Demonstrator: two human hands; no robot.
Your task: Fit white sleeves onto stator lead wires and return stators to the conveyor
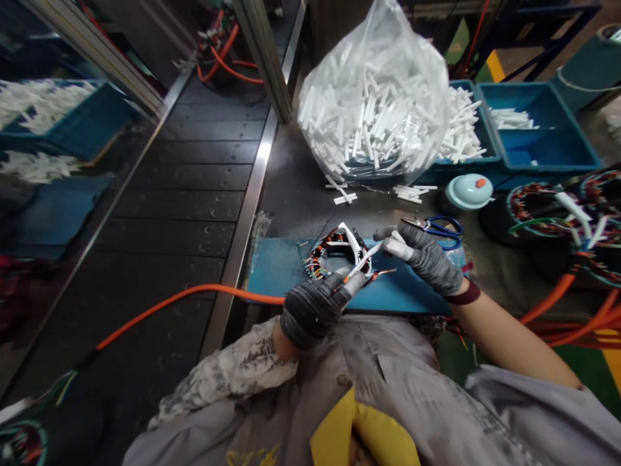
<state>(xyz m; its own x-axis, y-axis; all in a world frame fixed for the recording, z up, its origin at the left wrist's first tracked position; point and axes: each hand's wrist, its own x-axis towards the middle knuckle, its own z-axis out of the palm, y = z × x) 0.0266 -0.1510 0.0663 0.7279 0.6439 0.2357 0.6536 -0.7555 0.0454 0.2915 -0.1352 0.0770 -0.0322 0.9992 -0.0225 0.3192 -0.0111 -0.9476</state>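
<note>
A motor stator [317, 260] with dark windings and orange lacing lies on a blue mat [388, 292]. My left hand [315, 309], in a grey glove with pale fingertips, is closed at the stator's near side, pinching the lower end of a thin white sleeve [365, 259]. My gloved right hand [429, 257] pinches the sleeve's upper end between thumb and finger. Another white sleeve [350, 238] stands across the stator's opening. An orange cable [194, 294] comes in from the left and passes beneath my left hand. Wires under the fingers are partly hidden.
Blue-handled snips [444, 228] lie just beyond my right hand. Behind are a clear bag of white sleeves [373, 110], blue bins [543, 158] and a pale-blue lidded pot [469, 192]. More stators [533, 200] stand right; a slatted conveyor [179, 226] runs left.
</note>
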